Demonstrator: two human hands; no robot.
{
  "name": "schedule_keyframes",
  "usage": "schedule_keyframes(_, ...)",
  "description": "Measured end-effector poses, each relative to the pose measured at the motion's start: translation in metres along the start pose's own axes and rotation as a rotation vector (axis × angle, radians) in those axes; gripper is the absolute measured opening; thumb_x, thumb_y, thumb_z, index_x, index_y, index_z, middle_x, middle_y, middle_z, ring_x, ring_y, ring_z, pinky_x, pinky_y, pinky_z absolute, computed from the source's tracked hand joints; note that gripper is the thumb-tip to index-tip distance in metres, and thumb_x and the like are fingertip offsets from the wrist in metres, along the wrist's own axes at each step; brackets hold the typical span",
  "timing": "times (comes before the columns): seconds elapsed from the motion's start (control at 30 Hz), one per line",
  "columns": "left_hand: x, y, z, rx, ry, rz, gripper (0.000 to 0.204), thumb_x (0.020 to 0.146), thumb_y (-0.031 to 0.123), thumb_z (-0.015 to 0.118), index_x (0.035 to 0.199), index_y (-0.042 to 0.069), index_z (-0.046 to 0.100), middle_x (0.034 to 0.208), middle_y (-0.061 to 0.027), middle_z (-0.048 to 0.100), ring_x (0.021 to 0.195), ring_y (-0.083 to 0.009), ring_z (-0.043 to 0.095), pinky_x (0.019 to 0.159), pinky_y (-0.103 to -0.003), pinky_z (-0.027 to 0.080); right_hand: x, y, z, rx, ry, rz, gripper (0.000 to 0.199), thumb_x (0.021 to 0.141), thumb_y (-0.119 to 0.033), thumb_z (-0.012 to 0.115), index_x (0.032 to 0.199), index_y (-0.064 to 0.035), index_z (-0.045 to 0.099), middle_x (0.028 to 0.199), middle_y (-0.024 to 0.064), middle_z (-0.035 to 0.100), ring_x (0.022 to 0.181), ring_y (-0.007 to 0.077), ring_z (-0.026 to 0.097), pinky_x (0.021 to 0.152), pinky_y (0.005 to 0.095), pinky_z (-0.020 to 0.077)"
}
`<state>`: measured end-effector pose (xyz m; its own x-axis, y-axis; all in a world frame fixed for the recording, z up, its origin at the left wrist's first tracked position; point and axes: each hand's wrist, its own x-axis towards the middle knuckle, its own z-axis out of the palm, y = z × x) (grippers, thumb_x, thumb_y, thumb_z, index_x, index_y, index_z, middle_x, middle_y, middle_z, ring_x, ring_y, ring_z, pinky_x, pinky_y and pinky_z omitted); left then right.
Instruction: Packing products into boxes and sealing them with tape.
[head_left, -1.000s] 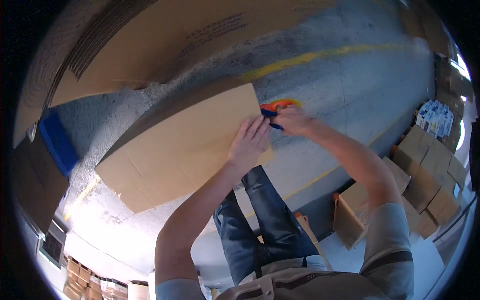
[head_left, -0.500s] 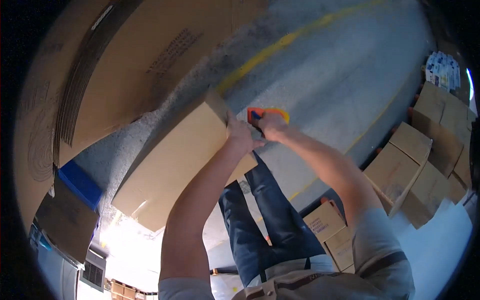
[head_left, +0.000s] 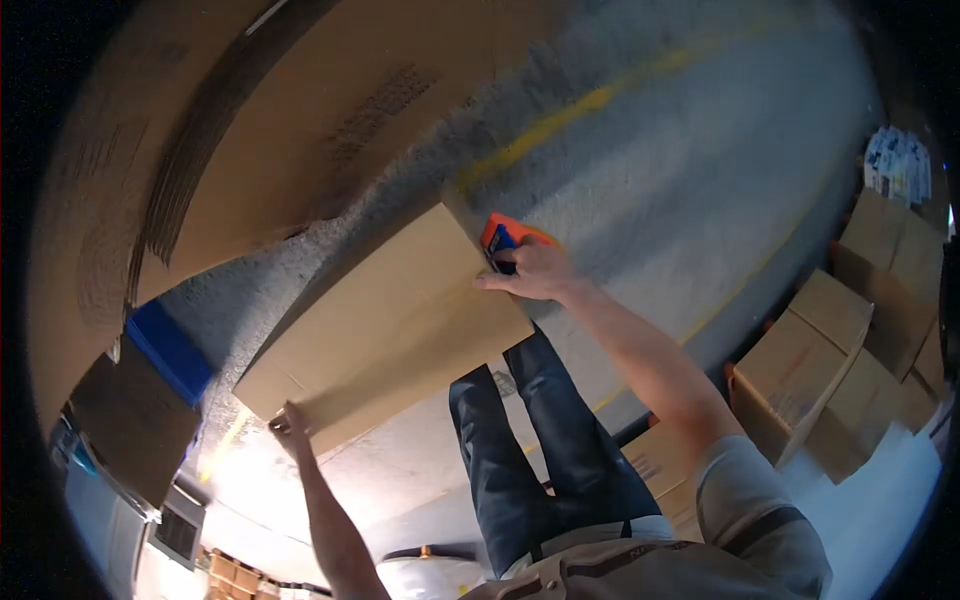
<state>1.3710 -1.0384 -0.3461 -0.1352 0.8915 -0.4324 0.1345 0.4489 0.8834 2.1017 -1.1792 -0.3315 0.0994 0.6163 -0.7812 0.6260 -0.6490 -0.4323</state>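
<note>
Left hand (head_left: 292, 428): grip curled at left end of cardboard box (head_left: 385, 330); cannot tell whether closed on it. Box: between hands. Orange-and-blue hand tool (head_left: 500, 243): at box's right end. Right hand (head_left: 540, 272): grip closed round tool. Cartons (head_left: 795, 365): stacked, far right.

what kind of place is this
Probably a warehouse or packing area: several cardboard boxes sit grouped at the right, large cardboard sheets stand at the upper left, and a yellow line marks the grey floor.
</note>
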Motion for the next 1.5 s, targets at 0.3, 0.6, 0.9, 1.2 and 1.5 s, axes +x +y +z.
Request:
schedule_keyframes(0.3,-0.073,-0.022,0.054,0.490,0.228,-0.277,0.043,0.091,0.045,0.069,0.099,0.003,0.069,0.087,-0.0025,0.063,0.083,-0.0111,0.053,0.075,-0.030,0.045,-0.008,0.035,0.029,0.328,0.129,-0.195,0.062,0.086,-0.061,0.061,0.121,-0.0106,0.067,0.118,0.0126,0.068,0.107,0.0294,0.065,0.091,0.0361,0.0483)
schedule_keyframes(0.6,-0.283,0.368,0.005,0.342,-0.007,0.095,0.057,0.101,0.025,0.052,0.143,-0.010,0.038,0.142,-0.0217,0.049,0.131,-0.0237,0.047,0.109,-0.032,0.036,-0.152,-0.047,0.054,0.533,-0.171,0.098,0.078,0.096,-0.065,0.043,0.150,-0.0085,0.037,0.132,0.0063,0.056,0.120,0.0187,0.050,0.105,0.0319,0.0369)
schedule_keyframes(0.9,-0.464,0.741,0.067,0.927,-0.017,1.025,0.094,0.070,0.063,0.075,0.132,-0.004,0.054,0.130,-0.0250,0.059,0.124,-0.0398,0.055,0.105,-0.044,0.041,-0.242,-0.175,0.094,1.073,-0.421,-0.177,0.070,0.102,-0.059,0.033,0.147,-0.0052,0.040,0.146,0.0063,0.046,0.128,0.0207,0.048,0.107,0.0399,0.0382)
schedule_keyframes(1.2,-0.548,0.966,0.273,0.860,0.590,2.375,0.068,0.085,0.038,0.072,0.139,0.005,0.048,0.124,-0.0215,0.061,0.113,-0.0355,0.060,0.096,-0.040,0.047,-0.433,-0.334,-0.055,1.756,-0.469,-0.687,0.073,0.097,-0.064,0.042,0.142,-0.0075,0.048,0.135,0.0073,0.057,0.123,0.0187,0.052,0.104,0.0373,0.0411)
schedule_keyframes(1.5,-0.478,0.753,0.180,1.020,0.820,1.514,0.095,0.081,0.056,0.070,0.148,-0.001,0.033,0.152,-0.0277,0.032,0.143,-0.0455,0.026,0.116,-0.057,0.017,-0.510,-0.291,-0.163,1.122,-0.145,-1.135,0.035,0.102,-0.024,0.051,0.123,-0.0007,0.065,0.114,0.0075,0.067,0.103,0.0136,0.060,0.094,0.0282,0.0448)
